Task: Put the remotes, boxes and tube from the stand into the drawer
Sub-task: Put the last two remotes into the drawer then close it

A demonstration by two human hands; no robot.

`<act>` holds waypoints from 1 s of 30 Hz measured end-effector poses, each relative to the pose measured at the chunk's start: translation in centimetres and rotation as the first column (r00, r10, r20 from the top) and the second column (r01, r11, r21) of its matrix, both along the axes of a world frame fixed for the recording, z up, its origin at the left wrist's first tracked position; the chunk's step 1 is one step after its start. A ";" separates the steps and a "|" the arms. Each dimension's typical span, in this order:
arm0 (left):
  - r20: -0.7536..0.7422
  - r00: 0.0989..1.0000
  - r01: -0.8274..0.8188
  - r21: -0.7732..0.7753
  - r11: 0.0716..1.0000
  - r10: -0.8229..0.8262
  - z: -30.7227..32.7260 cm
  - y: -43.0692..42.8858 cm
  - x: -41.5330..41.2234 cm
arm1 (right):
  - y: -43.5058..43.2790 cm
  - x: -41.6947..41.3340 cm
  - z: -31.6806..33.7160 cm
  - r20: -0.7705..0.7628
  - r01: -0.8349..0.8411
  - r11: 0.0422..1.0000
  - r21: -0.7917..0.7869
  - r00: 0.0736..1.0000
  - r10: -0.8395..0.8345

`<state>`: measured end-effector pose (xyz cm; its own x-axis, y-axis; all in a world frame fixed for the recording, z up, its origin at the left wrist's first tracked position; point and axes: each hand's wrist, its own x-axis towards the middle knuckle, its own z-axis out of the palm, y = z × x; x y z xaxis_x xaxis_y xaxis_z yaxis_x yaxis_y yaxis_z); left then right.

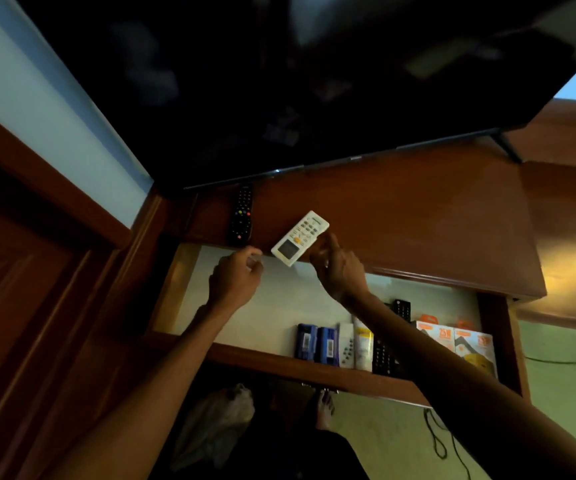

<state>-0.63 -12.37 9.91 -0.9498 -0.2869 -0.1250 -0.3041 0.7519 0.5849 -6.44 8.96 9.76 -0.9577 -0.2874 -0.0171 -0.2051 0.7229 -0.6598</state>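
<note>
Fingers [324, 242] of right hand touching white remote [300, 238], grip unclear; left hand [236, 277] curled, empty; boxes [316, 342], tube [363, 344] already in drawer [189, 292]; black remote [241, 216] left on stand [400, 216]

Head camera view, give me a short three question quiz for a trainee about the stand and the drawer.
1. True or false: the white remote is already inside the drawer.
2. Which hand touches the white remote: A the left hand, B the right hand?
3. Fill in: the black remote lies on the ____, under the TV.

Key: 1 false, it overhangs the stand's front edge. 2 B, by the fingertips. 3 stand.
</note>
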 end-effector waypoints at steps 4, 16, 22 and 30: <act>-0.019 0.993 -0.113 0.008 0.994 0.113 0.7 -3.2 -4.6 | -3.0 -4.0 1.1 0.163 0.131 0.989 0.075 0.976 -0.142; 0.111 0.993 -0.051 0.070 0.996 0.043 -2.5 -4.9 -11.3 | -9.3 -6.6 -1.4 0.402 0.334 0.907 0.254 0.817 -0.414; 0.147 0.988 0.051 -0.054 0.997 -0.042 -3.0 -5.0 -11.5 | -9.7 -4.9 -2.5 0.246 0.287 0.947 0.147 0.916 -0.316; 0.057 0.980 0.190 0.003 0.982 -0.190 -2.5 -5.2 -5.9 | -7.9 -0.4 -0.6 0.213 0.117 0.990 0.083 0.968 -0.133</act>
<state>-6.51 -17.57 7.43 -0.9783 -0.1021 -0.1802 -0.1884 0.8006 0.5688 -6.86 1.08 9.19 -0.9571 -0.1564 -0.2441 0.0324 0.7790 -0.6262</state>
